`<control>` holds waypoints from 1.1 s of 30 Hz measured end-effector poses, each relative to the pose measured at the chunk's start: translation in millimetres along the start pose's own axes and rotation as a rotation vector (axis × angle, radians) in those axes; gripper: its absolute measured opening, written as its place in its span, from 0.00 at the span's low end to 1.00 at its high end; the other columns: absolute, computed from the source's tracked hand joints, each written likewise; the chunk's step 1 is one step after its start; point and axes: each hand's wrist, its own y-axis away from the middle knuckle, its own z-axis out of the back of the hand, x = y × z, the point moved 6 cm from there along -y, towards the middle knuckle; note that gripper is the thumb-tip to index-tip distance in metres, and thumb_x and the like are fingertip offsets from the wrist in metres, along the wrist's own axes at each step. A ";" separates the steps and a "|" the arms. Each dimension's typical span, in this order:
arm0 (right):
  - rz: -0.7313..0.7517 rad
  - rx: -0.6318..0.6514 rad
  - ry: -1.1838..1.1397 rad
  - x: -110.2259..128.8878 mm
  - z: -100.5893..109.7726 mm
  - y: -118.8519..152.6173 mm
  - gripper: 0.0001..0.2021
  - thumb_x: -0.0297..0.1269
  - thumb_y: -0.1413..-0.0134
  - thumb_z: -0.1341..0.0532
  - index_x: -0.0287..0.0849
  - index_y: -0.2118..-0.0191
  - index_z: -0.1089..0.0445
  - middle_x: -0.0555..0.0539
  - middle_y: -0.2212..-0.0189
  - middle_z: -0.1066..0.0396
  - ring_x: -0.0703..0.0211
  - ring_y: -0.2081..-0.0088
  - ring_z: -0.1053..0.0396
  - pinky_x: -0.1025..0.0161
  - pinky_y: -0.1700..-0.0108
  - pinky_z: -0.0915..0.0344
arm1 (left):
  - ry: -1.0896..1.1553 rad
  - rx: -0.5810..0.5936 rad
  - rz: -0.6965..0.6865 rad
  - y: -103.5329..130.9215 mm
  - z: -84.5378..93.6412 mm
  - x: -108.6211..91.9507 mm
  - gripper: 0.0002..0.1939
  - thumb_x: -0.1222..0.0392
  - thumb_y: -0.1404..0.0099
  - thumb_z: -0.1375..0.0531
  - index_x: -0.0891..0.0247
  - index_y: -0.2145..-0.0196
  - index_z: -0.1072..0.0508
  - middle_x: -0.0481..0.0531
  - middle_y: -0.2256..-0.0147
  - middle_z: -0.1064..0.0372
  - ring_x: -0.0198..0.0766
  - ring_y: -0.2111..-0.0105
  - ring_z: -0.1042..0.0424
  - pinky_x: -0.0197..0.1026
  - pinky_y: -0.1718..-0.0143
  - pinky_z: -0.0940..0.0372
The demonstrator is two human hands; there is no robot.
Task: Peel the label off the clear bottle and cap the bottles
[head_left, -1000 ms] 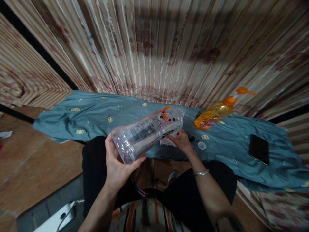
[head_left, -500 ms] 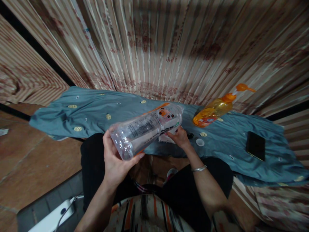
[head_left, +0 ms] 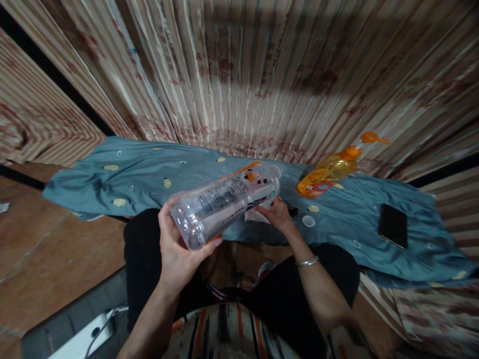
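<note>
A clear plastic bottle [head_left: 224,204] with a printed label and an orange strip lies slanted in the air, its base toward me on the left. My left hand [head_left: 181,249] is closed round that base, thumb below and fingers behind. Under the bottle's far end, my right hand [head_left: 277,214] is closed, with thumb and forefinger about a crumpled white tissue [head_left: 255,215]. The bottle partly hides those fingers and the tissue, so whether they touch the bottle I cannot tell. Close to the right hand are a small black object [head_left: 294,211] and a round whitish cap [head_left: 309,221].
An orange pump bottle [head_left: 325,174] stands on the blue-green cloth [head_left: 142,172] at the back right. Farther right lies a black phone [head_left: 392,225]. Behind the cloth hangs a striped curtain [head_left: 232,89]. A white power strip [head_left: 84,339] with a cable is at the lower left.
Both hands and the bottle keep nearly the same pose. The whole view has shifted slightly; nothing has been let go or newly taken.
</note>
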 end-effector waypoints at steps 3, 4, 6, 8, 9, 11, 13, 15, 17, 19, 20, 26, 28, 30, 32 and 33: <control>-0.011 0.015 -0.010 1.0 0.3 0.2 0.23 0.42 0.54 0.28 0.41 0.52 0.29 0.40 0.61 0.17 0.43 0.58 0.18 0.55 0.58 0.24 | 0.008 0.003 0.010 0.0 0.0 -0.1 0.55 0.39 0.60 0.21 0.63 0.40 0.34 0.67 0.41 0.29 0.56 0.41 0.25 0.52 0.43 0.28; -0.009 0.020 -0.013 1.5 0.3 0.2 0.23 0.42 0.54 0.28 0.41 0.52 0.29 0.40 0.61 0.17 0.43 0.58 0.18 0.55 0.58 0.24 | 0.009 0.006 0.016 -0.2 -0.1 -0.4 0.55 0.39 0.60 0.21 0.63 0.40 0.34 0.67 0.40 0.30 0.57 0.41 0.25 0.52 0.42 0.28; -0.002 0.022 -0.015 2.4 0.4 0.1 0.23 0.42 0.53 0.29 0.42 0.51 0.29 0.41 0.61 0.17 0.44 0.58 0.18 0.56 0.58 0.24 | 0.012 0.014 0.027 -0.6 -0.1 -1.1 0.54 0.39 0.59 0.21 0.63 0.39 0.34 0.68 0.40 0.30 0.57 0.40 0.26 0.52 0.42 0.28; -0.002 0.015 -0.014 2.6 0.8 -0.1 0.23 0.42 0.54 0.28 0.41 0.51 0.29 0.41 0.61 0.17 0.44 0.58 0.18 0.55 0.57 0.23 | 0.013 0.020 0.044 -0.9 0.0 -1.3 0.54 0.40 0.59 0.21 0.63 0.39 0.34 0.67 0.40 0.30 0.57 0.39 0.26 0.52 0.42 0.28; -0.002 0.010 -0.015 2.8 1.0 -0.2 0.23 0.42 0.54 0.29 0.41 0.52 0.29 0.41 0.61 0.17 0.44 0.58 0.18 0.55 0.57 0.23 | 0.012 0.023 0.054 -0.9 0.0 -0.9 0.54 0.40 0.59 0.21 0.62 0.39 0.34 0.66 0.40 0.30 0.57 0.40 0.26 0.52 0.42 0.28; 0.000 0.009 -0.017 3.3 1.0 -0.5 0.23 0.42 0.54 0.29 0.42 0.52 0.29 0.40 0.61 0.17 0.43 0.58 0.17 0.54 0.57 0.23 | 0.009 0.019 0.067 -1.0 0.3 -0.3 0.54 0.41 0.60 0.21 0.62 0.39 0.33 0.65 0.40 0.30 0.56 0.41 0.25 0.51 0.43 0.27; -0.005 0.007 -0.017 3.6 1.0 -0.6 0.22 0.42 0.54 0.29 0.42 0.53 0.29 0.40 0.61 0.17 0.43 0.59 0.17 0.54 0.57 0.23 | 0.007 0.006 0.062 -1.1 0.9 -0.3 0.54 0.41 0.60 0.20 0.62 0.40 0.33 0.65 0.41 0.30 0.56 0.42 0.25 0.51 0.44 0.26; -0.010 0.002 -0.021 4.2 1.3 -0.6 0.22 0.42 0.55 0.28 0.43 0.53 0.29 0.40 0.61 0.17 0.43 0.59 0.17 0.54 0.58 0.23 | 0.007 -0.003 0.052 -1.2 1.0 -0.5 0.53 0.41 0.60 0.20 0.62 0.40 0.32 0.65 0.41 0.29 0.56 0.42 0.25 0.51 0.44 0.26; -0.001 0.000 -0.037 5.5 1.7 -0.3 0.22 0.42 0.54 0.29 0.43 0.53 0.29 0.41 0.61 0.17 0.44 0.59 0.17 0.55 0.58 0.23 | 0.010 0.000 0.055 -1.2 0.6 0.1 0.53 0.41 0.60 0.20 0.61 0.40 0.33 0.64 0.41 0.30 0.56 0.41 0.25 0.52 0.42 0.28; 0.004 0.007 -0.049 6.4 1.6 0.0 0.22 0.41 0.54 0.29 0.43 0.52 0.29 0.42 0.61 0.17 0.44 0.59 0.17 0.54 0.57 0.23 | 0.015 0.003 0.061 -1.1 0.3 1.2 0.54 0.41 0.60 0.21 0.60 0.39 0.33 0.64 0.40 0.30 0.56 0.40 0.26 0.53 0.40 0.29; 0.004 0.011 -0.049 6.5 1.6 0.1 0.22 0.41 0.53 0.29 0.43 0.52 0.29 0.42 0.61 0.17 0.44 0.59 0.17 0.54 0.57 0.23 | 0.017 0.003 0.064 -1.0 0.4 1.8 0.55 0.40 0.60 0.21 0.60 0.38 0.34 0.64 0.40 0.31 0.56 0.40 0.27 0.54 0.39 0.30; 0.004 0.021 -0.008 7.6 2.5 0.1 0.22 0.40 0.53 0.28 0.41 0.52 0.29 0.40 0.61 0.17 0.43 0.58 0.18 0.53 0.56 0.22 | 0.032 0.001 0.086 -1.2 1.2 4.7 0.57 0.41 0.61 0.20 0.61 0.38 0.35 0.65 0.39 0.31 0.58 0.38 0.29 0.55 0.38 0.31; 0.005 0.023 -0.007 7.8 2.1 -0.1 0.23 0.40 0.53 0.28 0.40 0.51 0.29 0.40 0.61 0.18 0.43 0.59 0.18 0.54 0.57 0.22 | 0.032 -0.001 0.076 -1.7 1.3 3.9 0.56 0.41 0.61 0.20 0.62 0.38 0.34 0.67 0.39 0.31 0.59 0.38 0.28 0.55 0.37 0.31; 0.009 0.020 -0.013 7.6 1.5 -0.4 0.23 0.40 0.54 0.28 0.40 0.52 0.29 0.40 0.62 0.18 0.43 0.60 0.18 0.55 0.58 0.23 | 0.030 -0.014 0.065 -1.9 2.1 2.9 0.56 0.41 0.61 0.20 0.63 0.38 0.33 0.67 0.39 0.31 0.59 0.39 0.27 0.55 0.38 0.31; 0.024 0.013 -0.020 7.2 0.8 -0.7 0.22 0.40 0.54 0.28 0.41 0.52 0.29 0.40 0.62 0.17 0.43 0.60 0.18 0.54 0.58 0.23 | 0.027 -0.022 0.064 -1.9 2.6 2.3 0.56 0.41 0.61 0.20 0.63 0.38 0.33 0.68 0.39 0.30 0.59 0.39 0.27 0.55 0.38 0.31; 0.031 0.010 -0.022 6.6 0.5 -0.9 0.22 0.40 0.54 0.29 0.42 0.53 0.29 0.40 0.62 0.17 0.43 0.60 0.18 0.54 0.58 0.23 | 0.025 -0.023 0.066 -1.8 2.6 2.2 0.56 0.41 0.61 0.20 0.63 0.38 0.33 0.67 0.39 0.30 0.58 0.39 0.27 0.54 0.38 0.30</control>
